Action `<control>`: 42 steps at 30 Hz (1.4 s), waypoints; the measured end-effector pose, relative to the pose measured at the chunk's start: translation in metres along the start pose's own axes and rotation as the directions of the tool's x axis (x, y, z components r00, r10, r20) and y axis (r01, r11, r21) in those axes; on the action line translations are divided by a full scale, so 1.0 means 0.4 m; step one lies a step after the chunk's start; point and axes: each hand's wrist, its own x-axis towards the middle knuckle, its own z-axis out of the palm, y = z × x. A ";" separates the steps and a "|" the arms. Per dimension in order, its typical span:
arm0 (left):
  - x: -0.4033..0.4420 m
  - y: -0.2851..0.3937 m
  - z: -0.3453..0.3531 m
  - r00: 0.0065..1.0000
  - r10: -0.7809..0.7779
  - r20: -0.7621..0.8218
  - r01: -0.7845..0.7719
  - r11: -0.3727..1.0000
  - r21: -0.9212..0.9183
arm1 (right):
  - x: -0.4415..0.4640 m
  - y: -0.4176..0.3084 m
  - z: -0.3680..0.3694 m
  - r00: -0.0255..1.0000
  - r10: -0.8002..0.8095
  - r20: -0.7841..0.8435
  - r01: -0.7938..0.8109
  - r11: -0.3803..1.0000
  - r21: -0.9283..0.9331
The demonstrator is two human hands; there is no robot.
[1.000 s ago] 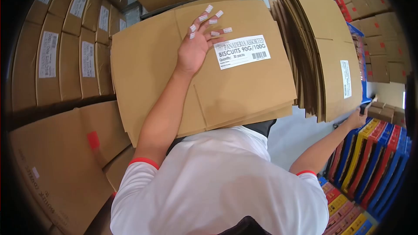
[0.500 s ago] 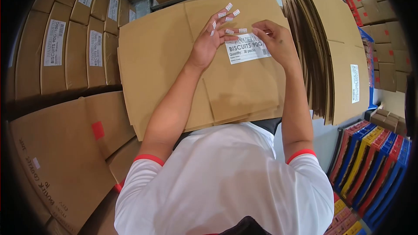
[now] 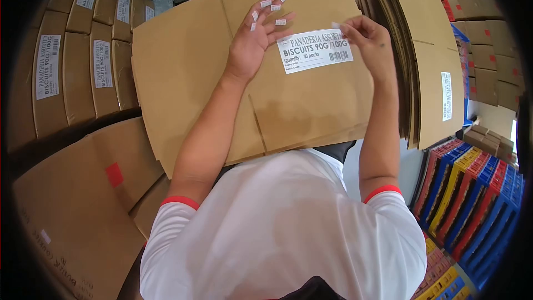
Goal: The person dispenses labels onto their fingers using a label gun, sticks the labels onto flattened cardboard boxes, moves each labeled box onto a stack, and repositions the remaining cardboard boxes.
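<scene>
My left hand (image 3: pixel 252 41) is held palm up with fingers spread over the flattened cardboard boxes (image 3: pixel 183 66). Several small white stickers (image 3: pixel 275 7) with reddish print cling to its fingers. Between the thumb and fingertips of my right hand (image 3: pixel 367 36) is a small white sticker (image 3: pixel 336 25), pinched above the upper right of a large label. That white label (image 3: pixel 316 51), stuck on the top cardboard sheet, reads "Panaderia Assorted Biscuits 90G/100G", quantity 30 packs. Part of its top right corner is hidden by my right fingers.
More flattened boxes (image 3: pixel 430 61) stand on edge at the right. Stacked labelled cartons (image 3: pixel 78 78) fill the left, with a large carton (image 3: pixel 89 189) below them. Colourful stacked crates (image 3: pixel 472 200) are at the lower right. Cartons (image 3: pixel 491 55) line the far right.
My right hand has moved right, away from my left fingers, and a sticker has come off a left fingertip into its pinch. More of the large label shows. The view has shifted slightly.
</scene>
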 end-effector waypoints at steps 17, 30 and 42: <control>0.003 0.009 -0.007 0.998 -0.052 0.030 0.050 0.998 0.041 | -0.004 0.094 -0.047 0.949 0.278 0.147 -0.217 0.917 -0.335; 0.001 0.005 -0.023 0.999 -0.030 0.036 0.028 0.999 0.040 | 0.001 0.120 -0.088 0.963 0.267 -0.024 -0.253 0.878 -0.405; -0.010 0.014 0.000 1.000 -0.006 0.028 0.003 0.991 0.131 | -0.097 0.127 -0.115 0.929 0.057 -0.365 -0.194 0.917 -0.348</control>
